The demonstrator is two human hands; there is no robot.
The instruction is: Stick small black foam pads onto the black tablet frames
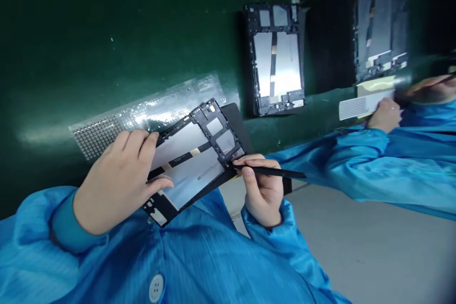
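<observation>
An opened tablet frame (pixel 192 152), with silver back plates and a black ribbon cable, lies tilted at the bench edge on a dark flat pad (pixel 237 121). My left hand (pixel 121 175) grips its left end, thumb across the silver plate and fingers over the far edge. Pinched in my right hand (pixel 261 190) is a pair of black tweezers (pixel 274 171). Their tip meets the frame's near right corner; whether it grips any small part there I cannot make out. Behind the frame lies a clear plastic sheet (pixel 156 109) bearing rows of small dark square pieces at its left.
A second opened tablet frame (pixel 278 61) lies further back on the green bench (pixel 142 33). At right, a co-worker's hand (pixel 386 114) touches a white striped strip (pixel 359 106), with another tablet frame (pixel 379 28) behind it. The co-worker's blue sleeve (pixel 374 152) reaches close to my right side.
</observation>
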